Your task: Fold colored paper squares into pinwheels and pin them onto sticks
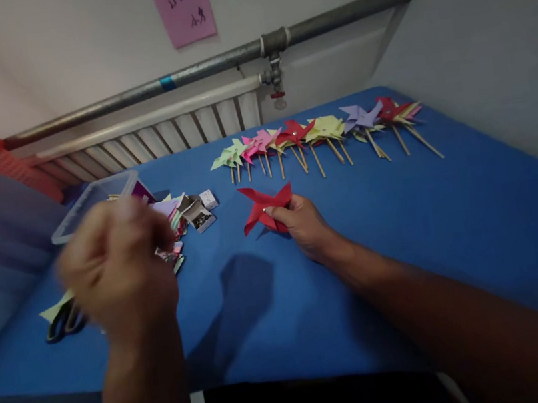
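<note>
My right hand (305, 223) pinches a red paper pinwheel (276, 202) just over the blue table, thumb beside the small pale pin head at its centre. No stick shows on this pinwheel. Closer to the camera, my left hand (120, 267) is raised on the left, its fingers curled into a fist and blurred by motion. Whatever may be inside that fist is hidden. Behind it, an open small box (199, 215) of dark pins lies beside a small white box (209, 200) and a pile of coloured paper pieces (169, 209), partly covered by the hand.
Several finished pinwheels on sticks (294, 136) lie in a row along the back of the blue table (403, 222). A clear plastic bin (91, 194) stands at the left rear, and scissors (62, 321) lie near the left edge. A radiator and pipe (208, 64) run along the wall.
</note>
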{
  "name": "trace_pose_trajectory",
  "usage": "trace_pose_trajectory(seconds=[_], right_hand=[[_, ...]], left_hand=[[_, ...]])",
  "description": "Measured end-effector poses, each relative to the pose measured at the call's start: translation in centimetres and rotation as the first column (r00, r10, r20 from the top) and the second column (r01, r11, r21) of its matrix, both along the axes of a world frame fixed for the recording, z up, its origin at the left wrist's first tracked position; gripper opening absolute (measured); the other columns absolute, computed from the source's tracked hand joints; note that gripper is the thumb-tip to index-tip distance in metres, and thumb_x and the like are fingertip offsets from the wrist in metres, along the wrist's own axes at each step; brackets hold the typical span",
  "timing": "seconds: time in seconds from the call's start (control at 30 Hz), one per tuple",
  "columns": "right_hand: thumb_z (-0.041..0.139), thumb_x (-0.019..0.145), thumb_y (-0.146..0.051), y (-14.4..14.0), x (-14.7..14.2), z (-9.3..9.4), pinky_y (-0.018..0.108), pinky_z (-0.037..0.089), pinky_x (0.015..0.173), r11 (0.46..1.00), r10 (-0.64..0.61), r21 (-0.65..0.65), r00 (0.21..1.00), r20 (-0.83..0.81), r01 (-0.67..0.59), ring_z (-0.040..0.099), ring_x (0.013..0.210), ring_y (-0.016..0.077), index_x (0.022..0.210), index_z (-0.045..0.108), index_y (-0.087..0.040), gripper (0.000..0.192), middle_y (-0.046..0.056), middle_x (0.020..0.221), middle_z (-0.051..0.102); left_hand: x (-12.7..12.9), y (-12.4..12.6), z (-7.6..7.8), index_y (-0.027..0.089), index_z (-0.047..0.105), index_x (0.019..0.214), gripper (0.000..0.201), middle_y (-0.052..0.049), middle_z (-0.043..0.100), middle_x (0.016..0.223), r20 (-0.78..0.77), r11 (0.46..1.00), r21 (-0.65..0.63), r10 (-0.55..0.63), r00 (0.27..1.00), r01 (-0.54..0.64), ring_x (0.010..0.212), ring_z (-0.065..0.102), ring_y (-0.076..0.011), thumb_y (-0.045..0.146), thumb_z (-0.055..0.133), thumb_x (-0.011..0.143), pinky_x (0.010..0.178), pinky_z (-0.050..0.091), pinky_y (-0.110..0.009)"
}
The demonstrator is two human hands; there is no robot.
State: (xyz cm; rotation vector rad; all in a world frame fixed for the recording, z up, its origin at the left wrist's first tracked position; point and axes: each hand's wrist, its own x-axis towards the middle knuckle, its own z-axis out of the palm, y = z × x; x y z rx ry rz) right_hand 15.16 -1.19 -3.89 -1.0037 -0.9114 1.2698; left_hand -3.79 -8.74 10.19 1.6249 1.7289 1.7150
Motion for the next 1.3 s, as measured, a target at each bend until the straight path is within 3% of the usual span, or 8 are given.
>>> trace_pose_trajectory(seconds=[0.07, 0.17, 0.23, 0.37, 0.43, 0.53, 0.8, 1.3], right_hand=[[0.083, 0.074, -0.035, 0.0, 0.0, 0.0, 0.032, 0.05, 0.069, 1.0, 0.003, -0.014, 1.0, 0.007, -0.003, 0.064, 0.069, 0.0177, 0.084, 0.077, -0.024, 0.016, -0.001, 0.079, 0.076], [0.084, 0.073, -0.036, 0.0, 0.1, -0.1, 0.032, 0.049, 0.067, 1.0, 0.0, -0.026, 0.999, 0.035, 0.001, 0.062, 0.066, 0.0174, 0.083, 0.077, -0.024, 0.016, -0.001, 0.076, 0.075], [0.083, 0.074, -0.036, 0.0, 0.1, -0.1, 0.033, 0.051, 0.07, 1.0, -0.018, -0.016, 0.999, 0.033, 0.018, 0.064, 0.069, 0.0182, 0.085, 0.078, -0.025, 0.016, 0.0, 0.08, 0.077], [0.084, 0.074, -0.037, -0.2, 0.2, 0.0, 0.033, 0.051, 0.07, 1.0, -0.01, -0.025, 0.999, 0.048, 0.011, 0.066, 0.07, 0.0202, 0.083, 0.078, -0.025, 0.016, 0.0, 0.077, 0.078], [0.085, 0.074, -0.038, -0.3, 0.3, 0.1, 0.033, 0.053, 0.072, 1.0, -0.002, -0.028, 0.999, 0.053, 0.004, 0.068, 0.073, 0.0215, 0.087, 0.08, -0.025, 0.02, 0.001, 0.083, 0.081], [0.085, 0.074, -0.041, -0.2, 0.6, -0.1, 0.033, 0.051, 0.07, 0.998, 0.059, -0.023, 0.993, 0.102, -0.057, 0.067, 0.071, 0.0221, 0.087, 0.08, -0.023, 0.023, 0.002, 0.081, 0.08], [0.09, 0.073, -0.049, -0.1, 0.6, -0.7, 0.034, 0.053, 0.068, 0.989, 0.138, 0.022, 0.973, 0.186, -0.144, 0.067, 0.07, 0.0231, 0.087, 0.08, -0.021, 0.033, 0.004, 0.079, 0.08], [0.095, 0.064, -0.052, 0.4, 0.4, -1.0, 0.035, 0.055, 0.075, 0.989, 0.149, -0.001, 0.98, 0.134, -0.15, 0.071, 0.078, 0.0245, 0.092, 0.084, -0.019, 0.045, 0.006, 0.088, 0.083]], left_hand=[[-0.3, 4.1, -0.9, 0.023, 0.062, 0.067, 0.028, 0.002, 0.058, 0.064, -0.029, 0.992, -0.064, -0.114, 0.993, 0.112, 0.062, 0.053, -0.015, 0.04, 0.07, 0.087, 0.063, 0.047, -0.03], [-0.2, 8.0, -4.3, 0.023, 0.064, 0.068, 0.027, 0.003, 0.057, 0.059, 0.057, 0.96, -0.176, -0.213, 0.975, 0.22, 0.055, 0.05, -0.0141, 0.041, 0.068, 0.087, 0.056, 0.04, -0.027], [0.3, 8.6, -6.7, 0.022, 0.064, 0.068, 0.026, 0.003, 0.057, 0.059, 0.068, 0.954, -0.186, -0.224, 0.972, 0.233, 0.06, 0.052, -0.0143, 0.04, 0.067, 0.086, 0.06, 0.04, -0.026], [1.8, 7.4, -9.2, 0.021, 0.067, 0.073, 0.025, 0.004, 0.06, 0.061, 0.276, 0.835, -0.343, -0.348, 0.896, 0.43, 0.059, 0.051, -0.0143, 0.045, 0.075, 0.077, 0.059, 0.038, -0.026], [2.6, 6.9, -9.6, 0.02, 0.07, 0.076, 0.031, 0.003, 0.061, 0.061, 0.412, 0.743, -0.4, -0.376, 0.83, 0.536, 0.058, 0.051, -0.0141, 0.049, 0.08, 0.073, 0.059, 0.037, -0.027], [3.5, 6.9, -9.8, 0.019, 0.069, 0.075, 0.039, 0.003, 0.06, 0.061, 0.535, 0.679, -0.39, -0.382, 0.753, 0.622, 0.056, 0.047, -0.0122, 0.054, 0.086, 0.068, 0.058, 0.035, -0.026], [3.8, 7.4, -10.7, 0.02, 0.061, 0.063, 0.035, 0.003, 0.059, 0.056, 0.671, 0.671, -0.273, -0.38, 0.636, 0.689, 0.053, 0.046, -0.0095, 0.042, 0.088, 0.058, 0.057, 0.033, -0.025], [4.3, 7.6, -11.2, 0.019, 0.06, 0.061, 0.035, 0.004, 0.055, 0.054, 0.683, 0.677, -0.273, -0.364, 0.633, 0.683, 0.052, 0.041, -0.0081, 0.036, 0.09, 0.054, 0.055, 0.03, -0.024]])
